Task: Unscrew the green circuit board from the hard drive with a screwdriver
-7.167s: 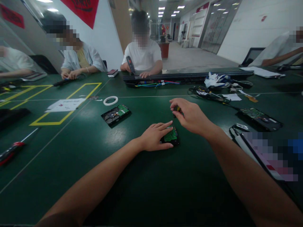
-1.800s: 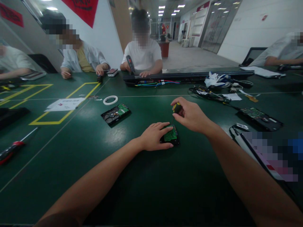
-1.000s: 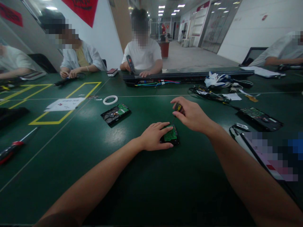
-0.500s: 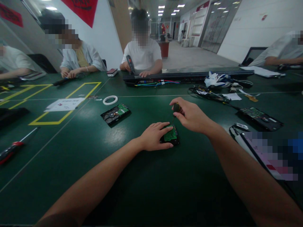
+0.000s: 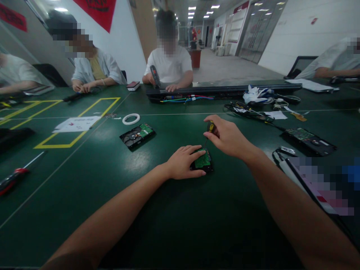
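A small hard drive (image 5: 203, 162) with a green circuit board lies on the green table in front of me. My left hand (image 5: 184, 162) steadies it from the left, with the thumb along its near edge and the fingers across its far side. Above the drive's far end, my right hand (image 5: 225, 137) grips a screwdriver (image 5: 210, 126) with a black and yellow handle. The thin shaft points down to the drive's far edge; its tip is too small to make out.
Another hard drive (image 5: 137, 135) and a white ring (image 5: 131, 119) lie to the left; a red-black screwdriver (image 5: 14, 179) is farther left. On the right are another drive (image 5: 308, 140) and cables (image 5: 247, 112). Across the table, a person (image 5: 168, 65) works at a long black bar (image 5: 230, 90).
The screwdriver handle has turned in my right hand, showing more yellow. The right fingertips have shifted slightly right; my left hand and the drive stay in place.
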A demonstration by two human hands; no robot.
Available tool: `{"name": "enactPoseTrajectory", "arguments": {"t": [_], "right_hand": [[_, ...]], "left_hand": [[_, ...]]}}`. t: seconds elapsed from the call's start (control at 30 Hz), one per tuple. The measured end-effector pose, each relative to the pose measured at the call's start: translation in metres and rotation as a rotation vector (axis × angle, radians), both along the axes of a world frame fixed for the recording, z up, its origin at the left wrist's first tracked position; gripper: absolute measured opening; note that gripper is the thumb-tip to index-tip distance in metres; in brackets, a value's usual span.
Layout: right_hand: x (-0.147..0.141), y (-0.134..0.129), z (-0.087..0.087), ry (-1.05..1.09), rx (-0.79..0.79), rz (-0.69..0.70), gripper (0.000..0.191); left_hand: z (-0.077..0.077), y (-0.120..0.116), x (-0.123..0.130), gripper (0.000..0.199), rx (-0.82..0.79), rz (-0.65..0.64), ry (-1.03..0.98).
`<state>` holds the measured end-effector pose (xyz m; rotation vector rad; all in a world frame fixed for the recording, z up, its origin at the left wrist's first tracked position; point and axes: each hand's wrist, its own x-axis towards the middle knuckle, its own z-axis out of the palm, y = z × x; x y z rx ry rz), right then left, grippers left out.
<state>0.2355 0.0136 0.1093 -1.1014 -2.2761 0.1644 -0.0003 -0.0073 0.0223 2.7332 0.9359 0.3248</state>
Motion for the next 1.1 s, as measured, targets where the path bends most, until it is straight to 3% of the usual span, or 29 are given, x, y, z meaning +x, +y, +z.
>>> {"name": "enactPoseTrajectory", "arguments": {"t": [0.63,1.1], "right_hand": [[0.004,-0.006,0.013,-0.031,-0.078,0.152,0.034],[0.001,-0.004,0.005,-0.032,-0.018,0.063,0.048]], "left_hand": [[0.001,0.0,-0.001,0.089,-0.018,-0.004,-0.019],[0.001,-0.002,0.0,0.089,-0.004,0.007,-0.002]]}}
